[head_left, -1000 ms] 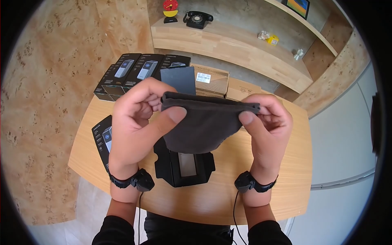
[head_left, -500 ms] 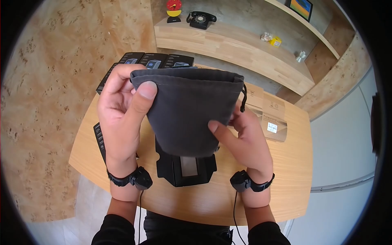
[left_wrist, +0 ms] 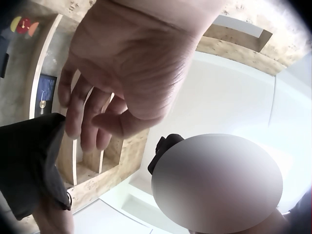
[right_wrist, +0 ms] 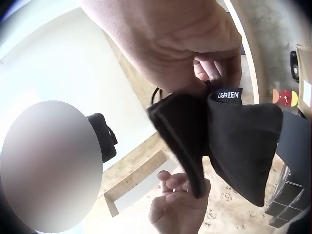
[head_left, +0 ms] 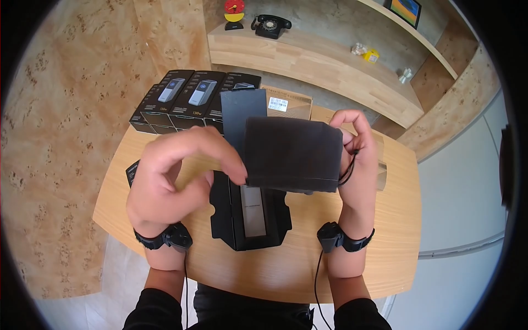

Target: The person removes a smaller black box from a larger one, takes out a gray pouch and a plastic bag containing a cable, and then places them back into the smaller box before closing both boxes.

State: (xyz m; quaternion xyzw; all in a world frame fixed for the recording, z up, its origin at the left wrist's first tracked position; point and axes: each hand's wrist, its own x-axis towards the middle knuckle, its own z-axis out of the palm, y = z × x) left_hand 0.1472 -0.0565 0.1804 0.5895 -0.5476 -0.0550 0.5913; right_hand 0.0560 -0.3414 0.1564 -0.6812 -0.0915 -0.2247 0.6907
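A dark grey drawstring pouch [head_left: 291, 154], folded over, hangs in the air above the table. My right hand [head_left: 360, 159] pinches it at its right end, where a black cord loops down. In the right wrist view, a UGREEN tag [right_wrist: 228, 95] sticks out of the pouch near the right hand [right_wrist: 195, 48]. Loosely bent, my left hand [head_left: 176, 176] has its fingertips right at the pouch's left edge; in the left wrist view its fingers hold nothing. Below lies an opened black box [head_left: 225, 214] with a grey insert [head_left: 253, 212] in it.
Several black product boxes [head_left: 170, 99] stand at the back left of the table [head_left: 324, 247]. Beside them are a dark upright panel [head_left: 236, 110] and brown cartons [head_left: 294, 102]. Another black box [head_left: 132, 173] is partly hidden behind the left hand. A black telephone [head_left: 270, 26] sits on the shelf.
The pouch was held upright by both hands, its mouth up. Now it is folded over and the left hand has let go, while the right hand has gripped it at its right end.
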